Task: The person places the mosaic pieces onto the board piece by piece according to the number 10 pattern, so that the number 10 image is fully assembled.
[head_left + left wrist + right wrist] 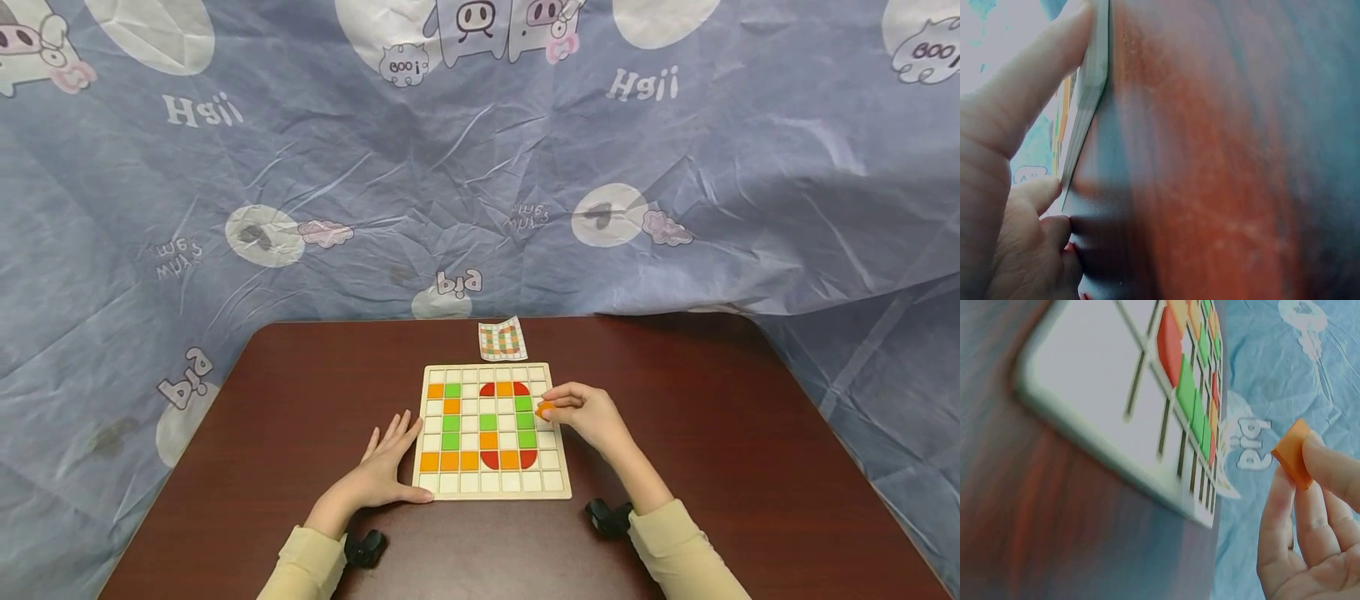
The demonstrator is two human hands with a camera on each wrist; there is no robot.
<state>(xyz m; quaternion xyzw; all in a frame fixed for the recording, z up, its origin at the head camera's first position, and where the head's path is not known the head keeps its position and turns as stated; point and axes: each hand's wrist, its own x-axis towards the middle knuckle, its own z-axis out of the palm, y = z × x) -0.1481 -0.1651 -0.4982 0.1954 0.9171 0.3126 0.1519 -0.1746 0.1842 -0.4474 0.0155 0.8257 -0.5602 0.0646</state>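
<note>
A pale square grid board (551, 482) lies on the table, with orange and green square tiles and red rounded tiles in several of its cells. My left hand (377, 477) rests against the board's left side, thumb at the near corner and fingers extended along the edge. In the left wrist view, the thumb and fingers touch the board's edge (1094, 69). Over the right part of the board, my right hand (596, 419) pinches an orange square tile (1294, 453) between thumb and fingertips. The right wrist view shows this tile tilted and apart from the board.
Behind the board lies a small paper card (502, 340) printed with a coloured grid pattern. The dark reddish-brown table (322, 375) extends to both sides. A blue printed cloth (420, 183) hangs behind it. Black wrist cameras (365, 549) sit by both cuffs.
</note>
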